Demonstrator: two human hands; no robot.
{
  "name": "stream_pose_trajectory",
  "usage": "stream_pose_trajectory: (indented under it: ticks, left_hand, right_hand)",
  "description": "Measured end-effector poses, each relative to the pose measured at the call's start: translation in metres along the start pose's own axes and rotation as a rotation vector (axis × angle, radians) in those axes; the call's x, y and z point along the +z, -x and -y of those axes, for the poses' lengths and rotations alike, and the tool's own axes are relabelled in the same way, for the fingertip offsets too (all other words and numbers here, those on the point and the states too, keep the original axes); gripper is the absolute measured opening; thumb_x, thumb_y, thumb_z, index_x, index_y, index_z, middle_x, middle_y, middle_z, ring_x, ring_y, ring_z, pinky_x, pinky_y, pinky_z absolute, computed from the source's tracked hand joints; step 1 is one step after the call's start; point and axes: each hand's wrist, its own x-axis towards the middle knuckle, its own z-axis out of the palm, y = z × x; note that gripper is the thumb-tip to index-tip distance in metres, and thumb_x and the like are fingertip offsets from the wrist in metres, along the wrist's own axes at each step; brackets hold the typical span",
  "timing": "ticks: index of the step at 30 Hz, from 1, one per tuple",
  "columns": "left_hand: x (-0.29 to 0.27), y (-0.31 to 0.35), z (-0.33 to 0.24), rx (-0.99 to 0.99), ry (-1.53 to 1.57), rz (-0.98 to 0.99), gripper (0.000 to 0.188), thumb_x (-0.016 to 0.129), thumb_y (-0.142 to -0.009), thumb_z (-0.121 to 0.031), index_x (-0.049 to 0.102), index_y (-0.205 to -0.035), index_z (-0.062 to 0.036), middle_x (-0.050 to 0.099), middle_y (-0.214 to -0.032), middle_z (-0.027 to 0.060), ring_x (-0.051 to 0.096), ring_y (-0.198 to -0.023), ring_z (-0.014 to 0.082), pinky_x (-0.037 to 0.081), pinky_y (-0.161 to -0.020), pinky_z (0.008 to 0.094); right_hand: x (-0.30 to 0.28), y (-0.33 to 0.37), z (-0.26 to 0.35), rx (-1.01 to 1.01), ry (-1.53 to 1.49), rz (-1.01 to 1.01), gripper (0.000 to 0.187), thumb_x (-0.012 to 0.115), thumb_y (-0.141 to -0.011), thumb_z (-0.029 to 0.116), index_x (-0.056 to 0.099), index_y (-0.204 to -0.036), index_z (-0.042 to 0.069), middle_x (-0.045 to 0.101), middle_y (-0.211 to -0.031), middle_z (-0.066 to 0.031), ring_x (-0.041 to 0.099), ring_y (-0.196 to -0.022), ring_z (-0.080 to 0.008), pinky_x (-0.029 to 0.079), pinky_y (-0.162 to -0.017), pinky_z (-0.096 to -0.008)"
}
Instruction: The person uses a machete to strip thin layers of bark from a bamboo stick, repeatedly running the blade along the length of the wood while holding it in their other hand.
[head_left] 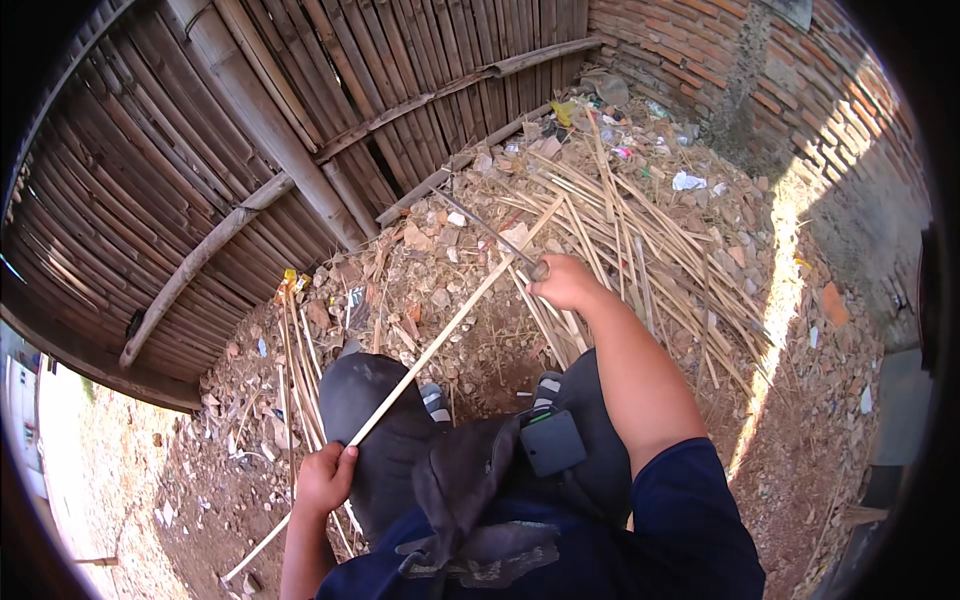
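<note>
My left hand [327, 478] is closed around a long, pale bamboo strip [430, 352] beside my left knee. The strip slants up and to the right across my leg, while its lower end comes out below the hand toward the ground. My right hand [565, 283] grips the handle of a knife [484, 226] in front of my right knee. Its long, thin dark blade points to the far left and meets or crosses the strip near the handle; I cannot tell whether it cuts in.
Loose bamboo strips [650, 235] lie in a heap ahead and right, and a smaller bundle [290, 375] lies left of my knee. A bamboo wall [240, 130] rises at left, a brick wall [690, 50] at far right. Rubble and litter cover the ground. A dark flat case [552, 443] rests on my lap.
</note>
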Motion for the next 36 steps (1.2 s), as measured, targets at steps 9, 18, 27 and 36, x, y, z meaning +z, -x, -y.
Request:
stream_pose_trajectory:
  ticks: [9, 18, 27, 36]
  left_hand:
    - [0.005, -0.001, 0.005, -0.005, 0.054, 0.015, 0.043, 0.061, -0.100, -0.031, 0.052, -0.070, -0.0013, 0.053, -0.057, 0.0220, 0.055, -0.053, 0.0427, 0.041, -0.051, 0.0474]
    - [0.005, 0.002, -0.004, 0.032, -0.053, -0.020, 0.040, 0.059, -0.100, -0.029, 0.051, -0.071, -0.0022, 0.055, -0.058, 0.0228, 0.058, -0.057, 0.0458, 0.043, -0.053, 0.0514]
    - [0.003, -0.003, -0.001, 0.040, -0.015, -0.014, 0.040, 0.059, -0.100, -0.030, 0.052, -0.072, -0.0020, 0.056, -0.059, 0.0233, 0.058, -0.058, 0.0459, 0.043, -0.054, 0.0519]
    - [0.005, 0.002, -0.002, 0.019, -0.022, -0.034, 0.040, 0.060, -0.100, -0.029, 0.053, -0.071, -0.0021, 0.055, -0.058, 0.0224, 0.059, -0.057, 0.0455, 0.043, -0.053, 0.0514]
  right_hand:
    - [0.019, 0.016, 0.027, -0.237, 0.182, 0.314, 0.047, 0.075, -0.083, 0.034, 0.068, -0.121, 0.008, 0.070, -0.116, -0.0187, 0.066, -0.108, -0.0364, 0.053, -0.092, -0.0450]
    - [0.016, 0.017, 0.033, -0.110, 0.179, 0.260, 0.050, 0.074, -0.084, 0.034, 0.066, -0.124, 0.007, 0.069, -0.117, -0.0200, 0.066, -0.111, -0.0363, 0.052, -0.095, -0.0447]
    - [0.020, -0.013, -0.006, -0.066, 0.068, 0.207, 0.051, 0.077, -0.080, 0.035, 0.067, -0.121, 0.007, 0.069, -0.116, -0.0202, 0.065, -0.111, -0.0378, 0.052, -0.094, -0.0423]
    - [0.018, 0.025, 0.046, -0.239, 0.235, 0.315, 0.050, 0.075, -0.082, 0.035, 0.068, -0.124, 0.008, 0.069, -0.117, -0.0199, 0.066, -0.110, -0.0369, 0.051, -0.096, -0.0449]
